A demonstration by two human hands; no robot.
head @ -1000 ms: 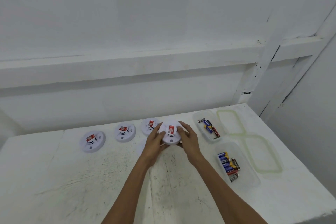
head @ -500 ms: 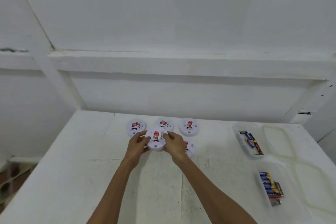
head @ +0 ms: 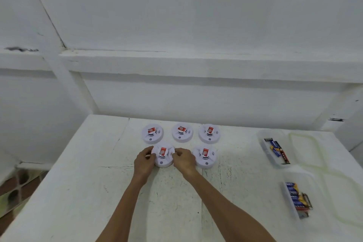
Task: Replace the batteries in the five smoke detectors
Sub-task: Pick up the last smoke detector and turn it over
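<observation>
Several round white smoke detectors with red labels lie on the white table. Three form a back row: the left detector, the middle detector and the right detector. In front of them sit two more. My left hand and my right hand grip the front left detector from both sides as it rests on the table. The front right detector lies just right of my right hand.
A clear tub with several batteries stands at the right, and a second tub of batteries sits nearer me. Two clear lids lie beside them. A white wall with a ledge rises behind the table.
Both hands carried the held detector left from beside the tubs and set it down in front of the back row. The view swung left with them.
</observation>
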